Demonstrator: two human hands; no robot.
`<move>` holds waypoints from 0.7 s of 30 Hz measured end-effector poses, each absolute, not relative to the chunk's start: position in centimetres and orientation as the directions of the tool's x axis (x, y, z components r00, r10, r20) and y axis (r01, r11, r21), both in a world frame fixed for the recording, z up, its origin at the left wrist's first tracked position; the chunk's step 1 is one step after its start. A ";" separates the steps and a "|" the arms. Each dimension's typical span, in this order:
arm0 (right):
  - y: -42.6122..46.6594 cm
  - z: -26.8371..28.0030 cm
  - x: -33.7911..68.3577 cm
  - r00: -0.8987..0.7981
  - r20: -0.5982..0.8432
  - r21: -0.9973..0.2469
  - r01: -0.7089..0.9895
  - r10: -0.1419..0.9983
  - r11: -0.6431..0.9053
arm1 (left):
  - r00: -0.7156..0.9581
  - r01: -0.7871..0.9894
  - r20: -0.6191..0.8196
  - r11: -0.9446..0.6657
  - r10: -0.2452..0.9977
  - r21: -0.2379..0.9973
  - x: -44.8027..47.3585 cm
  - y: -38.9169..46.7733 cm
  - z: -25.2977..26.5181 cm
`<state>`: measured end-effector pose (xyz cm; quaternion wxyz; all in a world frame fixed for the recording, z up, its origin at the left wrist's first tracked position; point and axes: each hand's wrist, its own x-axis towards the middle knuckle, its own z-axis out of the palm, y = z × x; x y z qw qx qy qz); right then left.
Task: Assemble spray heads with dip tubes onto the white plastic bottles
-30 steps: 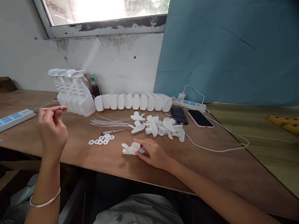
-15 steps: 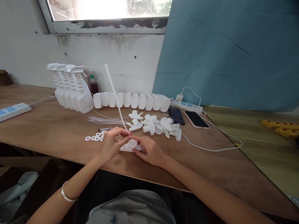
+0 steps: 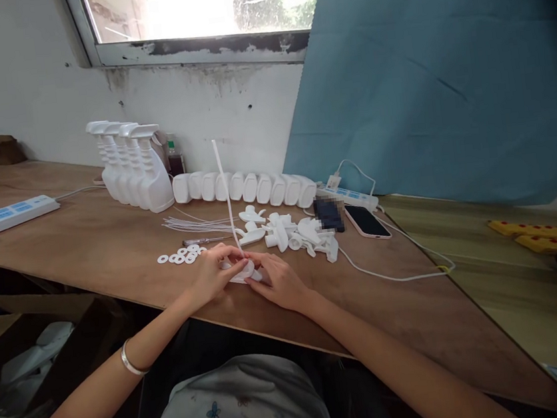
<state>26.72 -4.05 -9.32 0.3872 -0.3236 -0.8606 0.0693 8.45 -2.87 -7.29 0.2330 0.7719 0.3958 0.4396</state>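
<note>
Near the surface (image 3: 112, 248)'s front edge, the left hand (image 3: 210, 272) pinches a tube (image 3: 227, 201); the right hand (image 3: 283, 282), curled, holds a sprayer head (image 3: 241, 277). Both partly hide it (washers (image 3: 183, 255) lie nearby)

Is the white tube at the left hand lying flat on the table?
No, the white tube rises nearly upright from the left hand.

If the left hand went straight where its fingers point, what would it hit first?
The left hand would probably first press into the white plastic part at its fingertips, with the right hand just beyond; exact depth is unclear.
</note>
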 end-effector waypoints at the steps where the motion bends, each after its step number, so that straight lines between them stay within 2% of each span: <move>1: -4.1 -9.3 26.7 -0.491 0.621 -0.371 0.503 0.612 0.780 | 0.309 0.411 0.494 -0.583 0.813 0.701 8.4 -2.9 -7.2; 11: -4.0 -9.5 26.7 -0.504 0.620 -0.336 0.522 0.602 0.784 | 0.396 0.466 0.515 -0.650 0.760 0.601 8.4 -3.4 -6.2; 21: -3.7 -9.9 26.8 -0.514 0.611 -0.319 0.537 0.603 0.781 | 0.356 0.512 0.584 -0.675 0.730 0.531 8.7 -3.1 -6.7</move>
